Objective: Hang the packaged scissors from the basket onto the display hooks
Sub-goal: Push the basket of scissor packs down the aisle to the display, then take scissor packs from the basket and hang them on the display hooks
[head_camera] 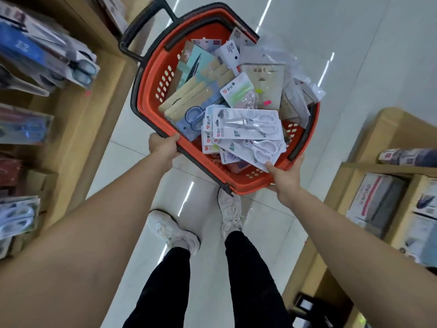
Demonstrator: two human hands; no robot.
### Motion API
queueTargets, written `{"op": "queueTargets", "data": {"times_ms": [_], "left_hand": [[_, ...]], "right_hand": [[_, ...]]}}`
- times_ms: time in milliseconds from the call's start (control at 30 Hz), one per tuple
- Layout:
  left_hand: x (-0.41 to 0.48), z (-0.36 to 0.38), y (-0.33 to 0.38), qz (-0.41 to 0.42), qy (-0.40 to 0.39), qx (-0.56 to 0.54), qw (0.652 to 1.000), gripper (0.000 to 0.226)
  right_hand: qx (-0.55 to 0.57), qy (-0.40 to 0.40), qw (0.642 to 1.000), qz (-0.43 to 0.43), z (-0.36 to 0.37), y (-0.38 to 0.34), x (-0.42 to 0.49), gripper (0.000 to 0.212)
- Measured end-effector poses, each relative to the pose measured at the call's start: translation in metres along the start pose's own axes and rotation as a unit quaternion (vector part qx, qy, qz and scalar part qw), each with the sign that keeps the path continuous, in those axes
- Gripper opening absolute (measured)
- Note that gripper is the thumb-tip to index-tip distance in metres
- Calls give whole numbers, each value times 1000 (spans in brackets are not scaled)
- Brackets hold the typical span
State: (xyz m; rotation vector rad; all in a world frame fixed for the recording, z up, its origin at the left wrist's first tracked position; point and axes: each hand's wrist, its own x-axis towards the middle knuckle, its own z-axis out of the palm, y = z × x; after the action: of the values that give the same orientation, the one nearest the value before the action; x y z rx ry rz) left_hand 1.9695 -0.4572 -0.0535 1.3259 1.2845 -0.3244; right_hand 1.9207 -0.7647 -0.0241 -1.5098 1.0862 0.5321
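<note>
**Scissors packs** (248, 125): loose heap of carded packs inside the basket (151, 72). White-handled pairs lie on top at the heap's 6 o'clock and tan and blue cards at 9 o'clock. Clear bags (305, 88) at 3 o'clock lie out over the rim. None is taken out for hanging yet.

**Basket**: orange with a black rim, at 12 o'clock of the view. It appears lifted off the floor (132, 162) and tipped. Its black handle (142, 27) juts out at 11 o'clock, close to the left shelf (99, 95).

**Left hand** (164, 145): fingers curled over the near rim at the basket's 7 o'clock, gripping it.

**Right hand** (287, 177): clasps the near corner at 5 o'clock. The thumb (269, 166) lies on top and touches the lowest white pack. The other fingers pass beneath the basket, out of sight.

**Surroundings**: hung packs (47, 58) on the left shelf at 9 to 10 o'clock. Boxes (376, 202) on the right shelf (387, 129) at 3 to 4 o'clock. Shoes (175, 230) at 6 o'clock.

**Hazards, as judged:**
- Overhanging bags at 3 o'clock are likely to slide out if the tilt grows.
- Slick stacked cards at 6 o'clock may fan toward the thumb and spill over the near rim.
- The handle may knock the left shelf or its hung packs on a turn.
- Both hands are taken up, so freeing one to pick a pack leaves the load on a single rim grip, and the basket may drop or twist.
</note>
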Motion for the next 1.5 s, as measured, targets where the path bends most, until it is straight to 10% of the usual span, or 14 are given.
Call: {"op": "queueTargets", "data": {"times_ms": [933,1033,1133,1300,1367,1500], "left_hand": [[-21,-94,-65,-91,114,-113,983,28],[-15,-107,-59,-86,135,-117,980,32],[-10,-117,-57,-73,131,-137,979,35],[-17,-130,-53,-70,77,-144,984,34],[-31,-136,-52,-74,54,-127,988,45],[-73,-130,-61,-29,142,9,989,61]], "right_hand": [[-239,-50,967,-71,62,-22,-7,108],[-421,38,874,-240,76,-38,-21,98],[-541,-31,683,-490,105,-63,-29,97],[-761,-198,412,-460,174,-87,-11,139],[-787,-201,377,-445,186,-87,-9,138],[-741,-161,425,-495,179,-85,-16,86]]}}
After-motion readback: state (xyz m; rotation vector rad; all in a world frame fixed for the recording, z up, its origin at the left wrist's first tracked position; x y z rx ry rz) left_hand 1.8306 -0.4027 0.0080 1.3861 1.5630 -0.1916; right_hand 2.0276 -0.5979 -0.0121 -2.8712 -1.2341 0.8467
